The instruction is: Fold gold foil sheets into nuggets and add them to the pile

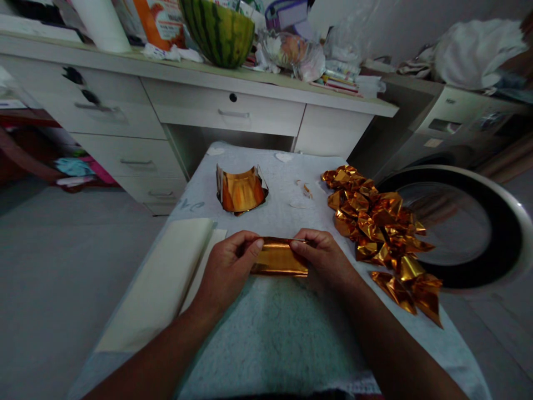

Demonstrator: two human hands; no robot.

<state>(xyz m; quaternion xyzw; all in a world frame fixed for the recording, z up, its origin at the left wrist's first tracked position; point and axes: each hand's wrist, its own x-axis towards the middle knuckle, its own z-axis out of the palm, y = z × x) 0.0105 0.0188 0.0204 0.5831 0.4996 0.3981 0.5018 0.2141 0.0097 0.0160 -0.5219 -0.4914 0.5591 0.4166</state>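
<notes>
A rectangular piece of shiny gold foil (280, 259) is held level over the cloth-covered table (275, 333). My left hand (228, 266) pinches its upper left corner between thumb and fingers. At the upper right corner, my right hand (322, 256) grips it the same way. Beyond my hands stands a curved stack of gold foil sheets (242, 190). A heap of folded gold foil pieces (375, 219) lies along the table's right side.
Folded cream paper (160, 283) lies on the table's left. Behind are a white counter with drawers (233, 105) and a cut watermelon (219, 33). A washing machine's round open door (449, 225) is at the right.
</notes>
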